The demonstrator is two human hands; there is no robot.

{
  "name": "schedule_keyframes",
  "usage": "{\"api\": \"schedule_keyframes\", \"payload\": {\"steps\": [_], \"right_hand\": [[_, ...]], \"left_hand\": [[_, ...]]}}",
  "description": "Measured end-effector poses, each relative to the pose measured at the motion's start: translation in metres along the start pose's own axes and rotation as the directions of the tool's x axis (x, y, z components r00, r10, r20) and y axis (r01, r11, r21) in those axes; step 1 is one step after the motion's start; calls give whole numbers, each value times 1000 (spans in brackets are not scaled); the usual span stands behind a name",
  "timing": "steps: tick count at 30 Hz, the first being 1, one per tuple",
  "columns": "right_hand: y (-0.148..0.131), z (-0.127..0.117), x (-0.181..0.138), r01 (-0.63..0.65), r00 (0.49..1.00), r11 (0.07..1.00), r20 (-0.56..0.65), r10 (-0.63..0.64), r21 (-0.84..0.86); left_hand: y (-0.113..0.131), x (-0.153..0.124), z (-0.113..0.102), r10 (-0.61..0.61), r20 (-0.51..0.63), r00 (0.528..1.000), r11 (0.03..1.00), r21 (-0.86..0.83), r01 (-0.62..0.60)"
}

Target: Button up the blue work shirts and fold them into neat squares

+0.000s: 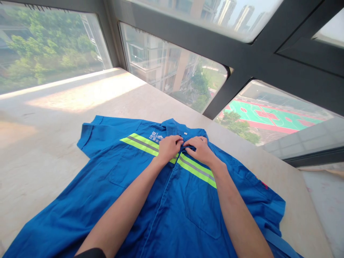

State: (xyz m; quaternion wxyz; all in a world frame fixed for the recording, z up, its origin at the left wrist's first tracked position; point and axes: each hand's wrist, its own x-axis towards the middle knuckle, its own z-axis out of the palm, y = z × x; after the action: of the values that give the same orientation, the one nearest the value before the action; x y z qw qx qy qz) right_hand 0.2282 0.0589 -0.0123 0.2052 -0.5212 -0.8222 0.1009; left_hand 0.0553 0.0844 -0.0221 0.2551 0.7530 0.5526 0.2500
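A blue short-sleeved work shirt [129,200] lies front side up, its collar pointing away from me. Yellow-green reflective bands with a grey stripe cross the chest, and white printing shows on the left of it. At the top of the front opening, just below the collar, my left hand [170,147] pinches the fabric. Close beside it, my right hand [199,148] has its fingers bent around the other front edge. The fingertips of both hands nearly meet; whether a button is between them cannot be seen.
The shirt rests on a pale marble-like sill [53,143] with a sunlit patch at the far left. Dark window frames [172,32] border it at the back and right. Outside are trees, buildings and a green and red sports court [268,114].
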Motion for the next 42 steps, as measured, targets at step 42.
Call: {"api": "schedule_keyframes", "payload": {"steps": [42], "right_hand": [[6,18,9,132,959,989,-242,-144,-66]], "left_hand": [[2,6,-10,-111,32,993,977,-178,115]]}}
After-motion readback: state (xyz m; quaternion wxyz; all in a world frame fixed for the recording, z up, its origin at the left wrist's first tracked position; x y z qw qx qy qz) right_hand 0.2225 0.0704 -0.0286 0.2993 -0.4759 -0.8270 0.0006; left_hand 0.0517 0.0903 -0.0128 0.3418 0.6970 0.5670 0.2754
